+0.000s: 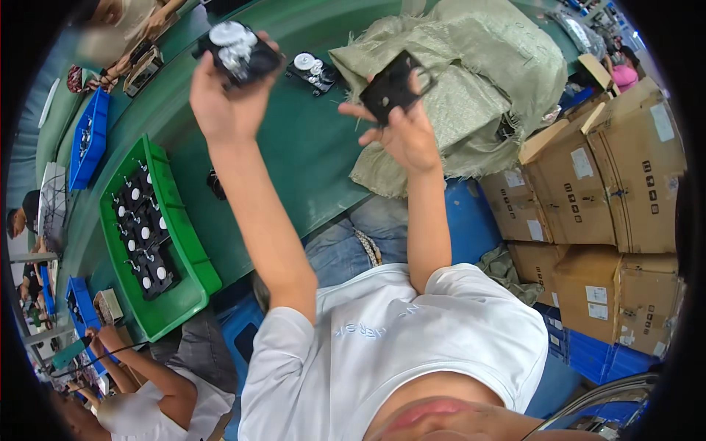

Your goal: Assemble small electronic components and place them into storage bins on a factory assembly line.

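Observation:
My left hand (232,103) is raised over the green bench and closed round a black gear housing (241,53) with white gears on top; motion blurs it a little. In my right hand (401,132) a flat black plastic cover (390,87) with a round opening at one corner is gripped by thumb and fingers. Between the two hands, another black gear housing (312,72) with white gears lies on the bench, touched by neither. The two held parts are apart from each other.
A woven sack (471,66) is heaped on the bench at the right. Left stands a green tray (198,290) of black parts with white discs; blue bins (90,140) lie beyond. Cardboard boxes (588,173) are stacked far right. Co-workers sit at the left, one holding a teal power tool (70,354).

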{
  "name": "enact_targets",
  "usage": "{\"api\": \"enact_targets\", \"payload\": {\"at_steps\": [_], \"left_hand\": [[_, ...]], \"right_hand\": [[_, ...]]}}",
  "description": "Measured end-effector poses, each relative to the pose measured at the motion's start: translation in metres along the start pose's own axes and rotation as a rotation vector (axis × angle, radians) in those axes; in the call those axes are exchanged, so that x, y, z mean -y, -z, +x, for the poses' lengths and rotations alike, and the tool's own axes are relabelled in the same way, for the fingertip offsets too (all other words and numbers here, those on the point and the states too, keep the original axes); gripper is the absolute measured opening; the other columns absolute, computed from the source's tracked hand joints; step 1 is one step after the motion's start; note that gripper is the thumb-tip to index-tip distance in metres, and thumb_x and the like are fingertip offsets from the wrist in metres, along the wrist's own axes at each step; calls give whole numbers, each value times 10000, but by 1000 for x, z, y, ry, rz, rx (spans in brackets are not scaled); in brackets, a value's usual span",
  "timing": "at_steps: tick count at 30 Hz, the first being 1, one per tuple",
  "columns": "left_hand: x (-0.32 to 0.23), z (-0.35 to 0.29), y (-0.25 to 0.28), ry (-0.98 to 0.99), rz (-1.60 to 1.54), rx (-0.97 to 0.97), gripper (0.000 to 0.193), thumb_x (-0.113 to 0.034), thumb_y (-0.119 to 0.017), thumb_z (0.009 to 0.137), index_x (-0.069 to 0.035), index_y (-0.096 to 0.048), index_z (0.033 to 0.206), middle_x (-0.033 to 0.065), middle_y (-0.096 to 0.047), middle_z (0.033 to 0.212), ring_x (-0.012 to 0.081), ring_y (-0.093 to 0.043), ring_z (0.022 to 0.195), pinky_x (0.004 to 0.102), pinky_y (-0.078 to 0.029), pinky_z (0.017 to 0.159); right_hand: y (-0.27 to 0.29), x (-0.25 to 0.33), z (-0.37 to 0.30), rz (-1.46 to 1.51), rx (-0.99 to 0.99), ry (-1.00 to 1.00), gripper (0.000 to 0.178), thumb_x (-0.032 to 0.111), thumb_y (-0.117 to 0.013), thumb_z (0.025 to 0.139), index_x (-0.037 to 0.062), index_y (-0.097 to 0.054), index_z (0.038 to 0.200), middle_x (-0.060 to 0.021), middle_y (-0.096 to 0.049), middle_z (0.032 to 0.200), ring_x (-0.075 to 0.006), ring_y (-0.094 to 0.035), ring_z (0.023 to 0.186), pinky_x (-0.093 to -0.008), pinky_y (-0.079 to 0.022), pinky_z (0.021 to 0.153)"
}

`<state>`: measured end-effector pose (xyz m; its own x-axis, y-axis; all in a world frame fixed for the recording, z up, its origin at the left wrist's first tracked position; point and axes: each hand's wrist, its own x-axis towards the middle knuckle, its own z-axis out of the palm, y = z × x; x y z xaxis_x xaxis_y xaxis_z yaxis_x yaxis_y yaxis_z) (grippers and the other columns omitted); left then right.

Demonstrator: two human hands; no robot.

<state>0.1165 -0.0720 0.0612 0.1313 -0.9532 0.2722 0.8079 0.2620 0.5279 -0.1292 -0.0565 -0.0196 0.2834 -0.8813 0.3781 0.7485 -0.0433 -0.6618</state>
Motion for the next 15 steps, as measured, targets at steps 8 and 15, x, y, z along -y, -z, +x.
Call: {"api": "enact_targets", "payload": {"at_steps": [8, 15], "left_hand": [[57, -70, -13, 18, -192, 169, 548, -342, -458, 979, 47, -418, 1362, 270, -533, 1254, 351, -612, 992, 451, -519, 872], [69, -84, -13, -69, 197, -97, 512, -317, -510, 973, 8, -383, 1347, 220, -552, 1193, 305, -633, 960, 380, -536, 802]], "right_hand": [[18, 4, -14, -389, 235, -523, 909, 1, -727, 756, 176, -211, 1483, -216, -509, 1363, -428, -594, 1131, -362, -590, 687], [-15, -19, -4, -201, 174, 153, 713, 63, -725, 754, 100, -295, 1322, -193, -424, 1413, -357, -631, 1028, -321, -569, 639]]}}
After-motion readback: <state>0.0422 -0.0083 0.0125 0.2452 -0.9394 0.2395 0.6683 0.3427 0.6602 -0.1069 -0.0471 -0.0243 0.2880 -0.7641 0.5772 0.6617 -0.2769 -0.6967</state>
